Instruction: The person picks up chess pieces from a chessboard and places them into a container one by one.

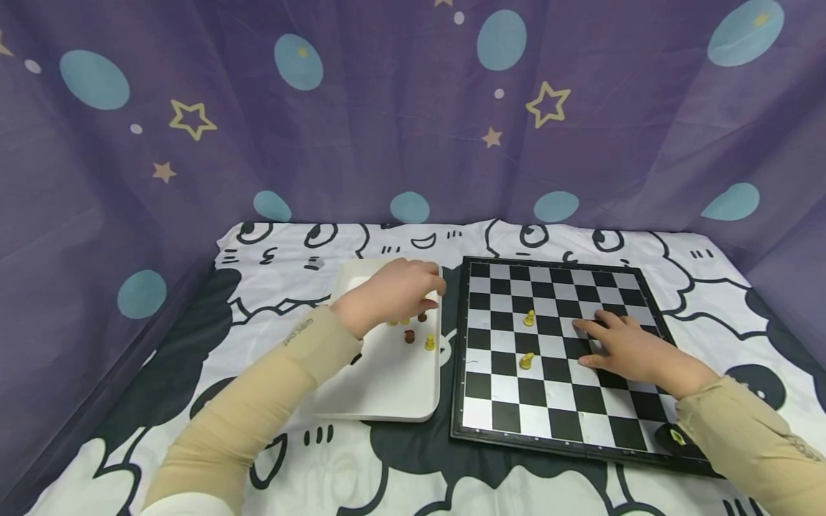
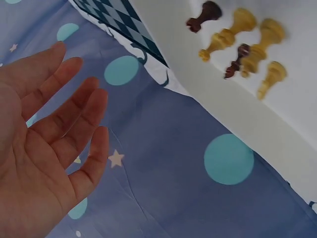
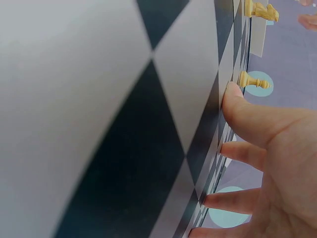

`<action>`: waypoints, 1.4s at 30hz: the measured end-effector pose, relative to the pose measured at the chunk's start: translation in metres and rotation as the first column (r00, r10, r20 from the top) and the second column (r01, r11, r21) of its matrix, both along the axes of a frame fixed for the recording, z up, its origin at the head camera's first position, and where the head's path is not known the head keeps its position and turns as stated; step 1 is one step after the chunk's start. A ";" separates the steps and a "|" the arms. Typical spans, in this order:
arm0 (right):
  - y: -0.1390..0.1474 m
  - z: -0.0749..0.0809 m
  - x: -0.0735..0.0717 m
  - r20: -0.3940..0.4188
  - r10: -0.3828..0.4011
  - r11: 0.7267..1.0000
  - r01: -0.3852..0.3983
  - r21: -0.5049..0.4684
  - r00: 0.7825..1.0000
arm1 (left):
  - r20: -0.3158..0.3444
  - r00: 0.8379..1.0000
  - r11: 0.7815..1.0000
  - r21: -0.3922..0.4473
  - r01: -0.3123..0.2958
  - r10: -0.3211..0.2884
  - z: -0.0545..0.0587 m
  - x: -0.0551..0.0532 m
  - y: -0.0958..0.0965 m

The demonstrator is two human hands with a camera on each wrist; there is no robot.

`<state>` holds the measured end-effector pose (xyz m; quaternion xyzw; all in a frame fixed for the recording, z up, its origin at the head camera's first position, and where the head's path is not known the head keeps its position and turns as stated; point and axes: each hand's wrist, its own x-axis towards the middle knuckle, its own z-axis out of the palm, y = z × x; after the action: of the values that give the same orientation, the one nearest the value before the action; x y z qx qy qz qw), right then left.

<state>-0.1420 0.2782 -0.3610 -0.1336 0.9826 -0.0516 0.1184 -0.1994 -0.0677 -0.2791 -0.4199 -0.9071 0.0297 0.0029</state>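
My left hand (image 1: pixel 395 290) hovers over the right side of a white tray (image 1: pixel 387 390). In the left wrist view its fingers are loosely bent, and nothing lies in the palm. Yellow and dark brown chess pieces lie in the tray, among them a brown piece (image 1: pixel 409 336) and a yellow piece (image 1: pixel 429 342). My right hand (image 1: pixel 629 350) is spread over a black-and-white chessboard (image 1: pixel 560 391), fingertips at its squares. Left of that hand, a yellow pawn (image 3: pixel 255 81) and a yellow knight (image 3: pixel 261 10) stand on the board.
A dark round object (image 1: pixel 671 438) with a yellow-green mark sits at the board's near right corner, partly behind the right sleeve. The patterned cloth (image 1: pixel 413 466) covers the table, and a purple curtain (image 1: pixel 387 129) hangs behind.
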 end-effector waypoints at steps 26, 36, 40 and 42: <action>0.000 -0.001 -0.001 -0.001 -0.001 1.000 0.001 0.018 1.000 | 0.033 0.997 0.998 -0.006 0.066 -0.066 -0.009 -0.014 0.069; -0.002 0.001 -0.001 0.008 -0.001 1.000 0.001 0.016 1.000 | 0.081 0.995 0.997 -0.039 0.062 -0.059 -0.018 -0.020 0.094; -0.002 0.001 -0.001 0.007 -0.002 1.000 0.002 0.025 1.000 | 0.088 0.994 0.996 -0.055 0.067 -0.062 -0.021 -0.022 0.104; -0.003 0.002 -0.001 0.007 -0.004 1.000 0.003 0.027 1.000 | 0.088 0.994 0.995 -0.064 0.071 -0.065 -0.022 -0.022 0.109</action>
<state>-0.1429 0.2756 -0.3593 -0.1300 0.9830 -0.0390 0.1234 -0.2215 0.0409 -0.3015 -0.4513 -0.8900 0.0419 -0.0493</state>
